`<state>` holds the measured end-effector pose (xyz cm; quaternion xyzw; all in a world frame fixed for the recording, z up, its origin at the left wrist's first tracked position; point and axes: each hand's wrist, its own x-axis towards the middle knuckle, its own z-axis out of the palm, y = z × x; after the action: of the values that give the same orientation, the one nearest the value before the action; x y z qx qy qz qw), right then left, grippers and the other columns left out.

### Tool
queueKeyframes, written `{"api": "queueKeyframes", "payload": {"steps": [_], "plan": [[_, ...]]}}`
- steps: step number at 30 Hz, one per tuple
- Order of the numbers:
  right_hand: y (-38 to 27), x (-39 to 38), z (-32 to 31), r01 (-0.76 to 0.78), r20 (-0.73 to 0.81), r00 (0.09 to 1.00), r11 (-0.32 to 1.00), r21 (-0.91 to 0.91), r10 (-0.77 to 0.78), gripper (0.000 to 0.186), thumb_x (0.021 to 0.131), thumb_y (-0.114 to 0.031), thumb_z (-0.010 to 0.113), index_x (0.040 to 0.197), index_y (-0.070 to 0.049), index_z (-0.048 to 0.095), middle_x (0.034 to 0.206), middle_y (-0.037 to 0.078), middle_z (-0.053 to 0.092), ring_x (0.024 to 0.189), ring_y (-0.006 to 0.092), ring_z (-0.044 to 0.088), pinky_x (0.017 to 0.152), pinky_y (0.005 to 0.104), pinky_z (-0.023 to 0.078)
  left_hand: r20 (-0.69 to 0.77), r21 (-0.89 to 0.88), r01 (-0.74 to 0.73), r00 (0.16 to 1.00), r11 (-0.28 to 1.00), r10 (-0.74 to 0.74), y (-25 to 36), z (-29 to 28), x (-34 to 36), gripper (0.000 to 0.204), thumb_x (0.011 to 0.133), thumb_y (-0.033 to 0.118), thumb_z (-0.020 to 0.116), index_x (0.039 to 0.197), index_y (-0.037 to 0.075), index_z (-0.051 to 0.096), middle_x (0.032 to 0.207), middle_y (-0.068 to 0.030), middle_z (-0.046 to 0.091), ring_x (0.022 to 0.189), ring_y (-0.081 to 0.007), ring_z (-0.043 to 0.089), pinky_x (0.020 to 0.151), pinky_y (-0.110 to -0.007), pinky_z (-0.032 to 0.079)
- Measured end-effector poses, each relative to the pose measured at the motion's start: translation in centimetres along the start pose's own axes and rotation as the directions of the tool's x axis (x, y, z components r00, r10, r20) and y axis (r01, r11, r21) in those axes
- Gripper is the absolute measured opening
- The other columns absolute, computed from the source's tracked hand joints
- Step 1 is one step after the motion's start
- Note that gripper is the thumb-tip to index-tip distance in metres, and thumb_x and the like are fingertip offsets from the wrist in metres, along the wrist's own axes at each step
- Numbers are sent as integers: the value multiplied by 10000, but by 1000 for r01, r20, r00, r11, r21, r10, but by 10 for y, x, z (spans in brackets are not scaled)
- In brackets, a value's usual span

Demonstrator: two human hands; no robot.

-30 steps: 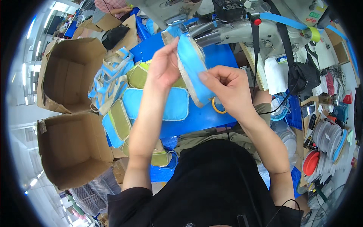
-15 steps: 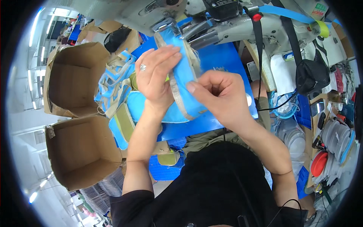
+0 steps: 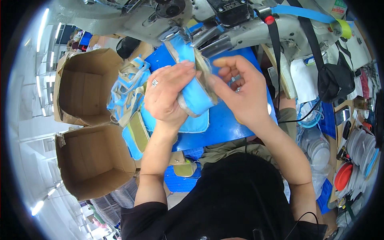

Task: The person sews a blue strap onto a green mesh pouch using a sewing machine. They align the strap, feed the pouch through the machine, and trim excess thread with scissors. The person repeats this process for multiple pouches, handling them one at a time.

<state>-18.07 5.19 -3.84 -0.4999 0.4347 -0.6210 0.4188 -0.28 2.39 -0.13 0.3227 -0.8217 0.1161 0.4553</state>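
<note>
A blue fabric band (image 3: 196, 94) with beige edging hangs in a curved loop below the metal clamp-like foot of a grey sewing machine (image 3: 256, 34). My left hand (image 3: 166, 90), with a ring on it, presses long, closed fingers against the band's left side and grips it; its thumb is hidden. At the band's right edge, beside loose frayed threads, my right hand (image 3: 244, 88) has its fingers curled but apart, the thumb tip close to the edging. Whether that thumb touches the cloth is blurred. More blue cloth (image 3: 194, 124) lies under the band on the blue table (image 3: 232, 120).
Left of the table stand two cardboard boxes (image 3: 64, 92). A heap of blue and beige strips (image 3: 126, 96) and an olive-and-blue piece (image 3: 139, 132) lie between boxes and table. A black pouch (image 3: 334, 82) hangs at right, near a red round object (image 3: 343, 177).
My right hand has let go of the band and moved slightly up and right, its fingers parting. My left hand has slid a little lower on the band. The view has shifted slightly.
</note>
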Motion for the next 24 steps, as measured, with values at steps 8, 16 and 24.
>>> {"api": "queueKeyframes", "payload": {"steps": [8,16,24], "plan": [[3,8,12,-128,98,987,991,36,124,225,798,-116,839,988,-35,750,855,69,721,765,163,704,676,286,548,95,42,-103,991,994,98,9,-8,7,215,696,129,790,905,80,781,965,-55,767,888,-220,740,805,-348,541],[16,3,18,-80,54,996,994,69,77,132,819,6,781,942,-7,736,839,78,729,774,139,712,721,275,555,169,96,-144,977,985,127,11,-10,12,229,692,134,713,910,101,776,967,-15,760,877,-173,722,759,-310,439],[21,4,23,-57,28,998,992,112,54,121,824,12,765,939,15,727,833,62,716,765,105,662,739,260,536,180,95,-154,974,983,136,-1,-9,16,236,696,162,696,911,113,779,966,6,759,861,-148,704,737,-311,411]]}}
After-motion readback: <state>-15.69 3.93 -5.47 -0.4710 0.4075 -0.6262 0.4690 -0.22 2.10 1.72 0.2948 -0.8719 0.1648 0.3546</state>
